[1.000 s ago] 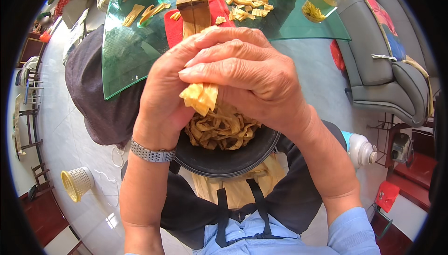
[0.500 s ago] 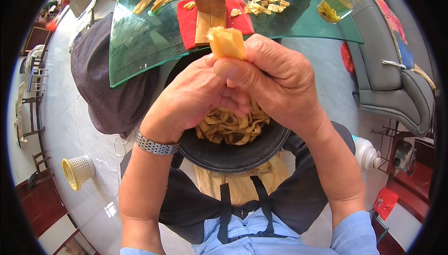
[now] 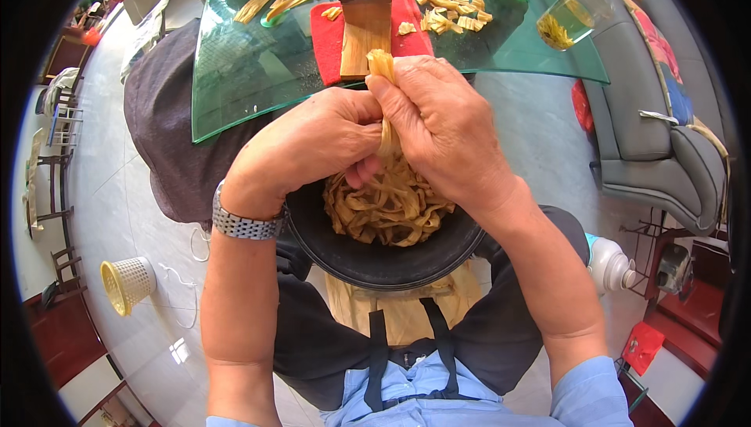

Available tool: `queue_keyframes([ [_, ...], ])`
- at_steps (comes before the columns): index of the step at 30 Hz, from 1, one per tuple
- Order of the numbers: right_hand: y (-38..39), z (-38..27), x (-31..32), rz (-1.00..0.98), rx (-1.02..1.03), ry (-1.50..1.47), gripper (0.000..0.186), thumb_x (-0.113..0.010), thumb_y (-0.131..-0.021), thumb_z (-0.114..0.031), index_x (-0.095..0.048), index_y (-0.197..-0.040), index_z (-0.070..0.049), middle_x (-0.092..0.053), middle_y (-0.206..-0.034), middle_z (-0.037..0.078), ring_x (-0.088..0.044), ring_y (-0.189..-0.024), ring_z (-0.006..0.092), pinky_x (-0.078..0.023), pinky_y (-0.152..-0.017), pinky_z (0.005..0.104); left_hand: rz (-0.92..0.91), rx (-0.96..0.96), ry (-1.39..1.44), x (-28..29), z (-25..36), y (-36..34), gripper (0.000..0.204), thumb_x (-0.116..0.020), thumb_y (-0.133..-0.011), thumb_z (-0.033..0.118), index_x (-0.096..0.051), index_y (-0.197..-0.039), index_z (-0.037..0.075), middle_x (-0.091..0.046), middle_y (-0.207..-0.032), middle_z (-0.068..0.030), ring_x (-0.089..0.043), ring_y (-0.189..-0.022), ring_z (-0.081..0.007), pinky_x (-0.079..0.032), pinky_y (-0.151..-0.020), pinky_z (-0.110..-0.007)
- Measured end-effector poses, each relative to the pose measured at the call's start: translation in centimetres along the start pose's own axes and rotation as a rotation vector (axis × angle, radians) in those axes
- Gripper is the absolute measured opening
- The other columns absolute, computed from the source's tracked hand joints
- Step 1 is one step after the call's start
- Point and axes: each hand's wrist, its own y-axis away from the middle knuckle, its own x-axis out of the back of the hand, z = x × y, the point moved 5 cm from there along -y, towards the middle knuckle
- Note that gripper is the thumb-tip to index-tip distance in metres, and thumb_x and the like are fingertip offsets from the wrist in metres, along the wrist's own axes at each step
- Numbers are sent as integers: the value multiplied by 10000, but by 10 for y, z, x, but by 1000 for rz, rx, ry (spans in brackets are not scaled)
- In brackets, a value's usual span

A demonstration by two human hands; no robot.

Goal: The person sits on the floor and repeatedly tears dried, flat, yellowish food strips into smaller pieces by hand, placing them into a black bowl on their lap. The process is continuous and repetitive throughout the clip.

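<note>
Right hand (image 3: 452,126) pinches a pleated yellow strip (image 3: 381,66) above the round black bowl (image 3: 375,272); left hand (image 3: 309,139) curls closed on its nearer part. Its long axis runs away from the body, bunched end toward the smooth wooden block (image 3: 366,28). Limp, wrinkled ribbons (image 3: 383,216) heap inside the bowl.

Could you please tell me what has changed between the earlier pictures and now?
The hands have opened from their clasp: the right hand now pinches the pale yellow bundle of strips, and the left hand is lower, beside it. The bundle's visible end, first pointing toward the person, now points away. The black bowl of strips, wooden block and red cloth stayed in place.
</note>
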Motion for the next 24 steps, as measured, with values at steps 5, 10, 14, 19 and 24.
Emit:
queue_keyframes([
  [5,4,8,-9,-297,-236,136,281,-553,-1061,-224,-623,-899,-6,-652,-853,187,-633,-866,395,-514,-759,476,116,-100,-295,2,-5,-6,167,-672,-981,131,-719,-986,-30,-677,-762,-26,-610,-679,-91,-532,-652,-276],
  [10,15,15,-17,-259,-95,69,350,-499,-1073,-279,-635,-870,-29,-681,-752,197,-677,-760,397,-539,-729,491,134,-94,-432,-4,-3,-3,167,-685,-895,71,-715,-1028,-26,-735,-838,-71,-635,-757,-115,-552,-754,-323],
  [14,11,13,-15,-303,-275,-100,351,-483,-1080,-294,-639,-914,-26,-691,-808,212,-678,-808,435,-541,-720,519,238,-196,-356,-5,2,3,195,-617,-906,125,-683,-977,-44,-665,-859,-291,-657,-792,-456,-537,-722,-457],
  [19,18,32,-10,-415,-340,57,356,-490,-1080,-316,-632,-927,-28,-693,-852,220,-671,-824,447,-538,-727,519,282,-237,-428,-1,0,2,169,-627,-951,103,-683,-1024,-39,-651,-822,-131,-584,-755,-215,-518,-718,-353],
  [24,22,43,-7,-415,-453,-55,317,-540,-1093,-296,-637,-1009,-6,-681,-830,152,-657,-730,305,-504,-686,396,336,-276,-352,0,2,3,136,-634,-985,85,-683,-1074,-4,-615,-806,-32,-555,-740,-95,-498,-704,-280],
])
